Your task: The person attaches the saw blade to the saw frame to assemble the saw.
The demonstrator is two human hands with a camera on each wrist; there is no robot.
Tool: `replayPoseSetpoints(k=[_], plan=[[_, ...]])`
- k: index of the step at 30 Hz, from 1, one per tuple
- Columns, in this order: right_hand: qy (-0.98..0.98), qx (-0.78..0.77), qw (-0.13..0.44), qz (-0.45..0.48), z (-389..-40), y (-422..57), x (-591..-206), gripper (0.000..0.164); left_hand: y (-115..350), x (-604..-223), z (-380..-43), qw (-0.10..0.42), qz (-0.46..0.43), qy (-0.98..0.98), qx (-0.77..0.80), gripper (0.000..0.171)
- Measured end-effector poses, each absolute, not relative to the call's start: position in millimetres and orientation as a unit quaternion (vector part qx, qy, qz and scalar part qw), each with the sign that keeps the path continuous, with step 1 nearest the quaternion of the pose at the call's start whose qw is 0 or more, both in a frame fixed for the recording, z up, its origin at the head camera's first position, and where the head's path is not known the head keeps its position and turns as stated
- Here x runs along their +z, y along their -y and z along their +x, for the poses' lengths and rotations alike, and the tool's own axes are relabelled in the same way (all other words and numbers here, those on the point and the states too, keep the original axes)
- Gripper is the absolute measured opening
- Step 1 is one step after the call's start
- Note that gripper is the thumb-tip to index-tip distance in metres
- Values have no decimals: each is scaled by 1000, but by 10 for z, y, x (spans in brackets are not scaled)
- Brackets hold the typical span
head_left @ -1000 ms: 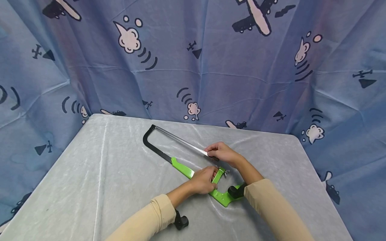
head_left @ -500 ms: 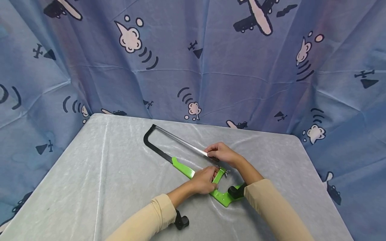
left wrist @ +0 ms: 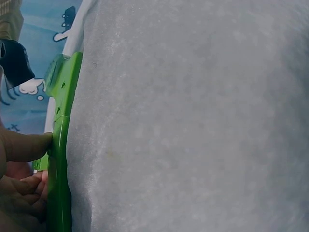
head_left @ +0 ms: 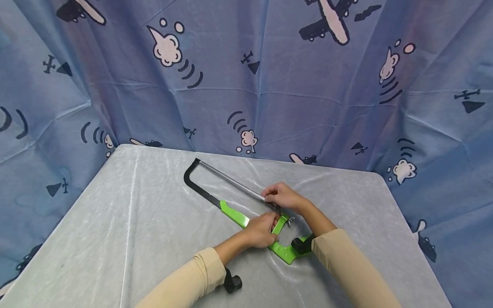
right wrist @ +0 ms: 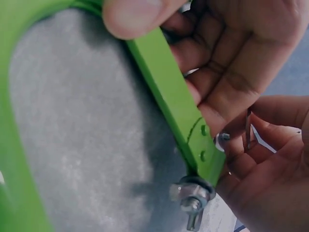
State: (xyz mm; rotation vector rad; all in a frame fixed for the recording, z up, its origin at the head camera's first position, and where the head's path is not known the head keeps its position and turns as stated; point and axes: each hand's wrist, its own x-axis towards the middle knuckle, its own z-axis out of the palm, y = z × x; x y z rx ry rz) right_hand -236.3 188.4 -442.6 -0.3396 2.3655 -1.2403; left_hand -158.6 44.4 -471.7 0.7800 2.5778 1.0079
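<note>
A hacksaw with a green and black frame (head_left: 233, 215) lies across the table, its handle toward the right. My left hand (head_left: 262, 230) grips the green frame near the handle-end post; in the left wrist view the thumb (left wrist: 26, 146) presses on the green bar (left wrist: 59, 164). With thumb and fingers, my right hand (head_left: 284, 196) pinches the near end of the silver blade (head_left: 235, 183). The blade's far end meets the black tip of the frame. In the right wrist view, a small pin (right wrist: 222, 137) and a wing nut (right wrist: 192, 202) show on the post, close to the right fingers.
A pale grey cloth covers the table (head_left: 161, 256). Behind it hangs a blue curtain (head_left: 215, 107) with airplane prints. Black wrist-worn devices sit by both cuffs, the left one (head_left: 232, 282) over the table and the right one (head_left: 302, 244) over the saw handle.
The blade's near end has shifted slightly down and toward the green post, so the gap there has narrowed. My left hand stays in place on the frame.
</note>
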Motion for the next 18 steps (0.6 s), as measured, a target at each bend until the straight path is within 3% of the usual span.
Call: replayPoseSetpoints(k=[18], plan=[[-857,-441,225,-145,-2374,-1911,-4480,23,-446,-4709,-1580,128,273,-891,341,30]])
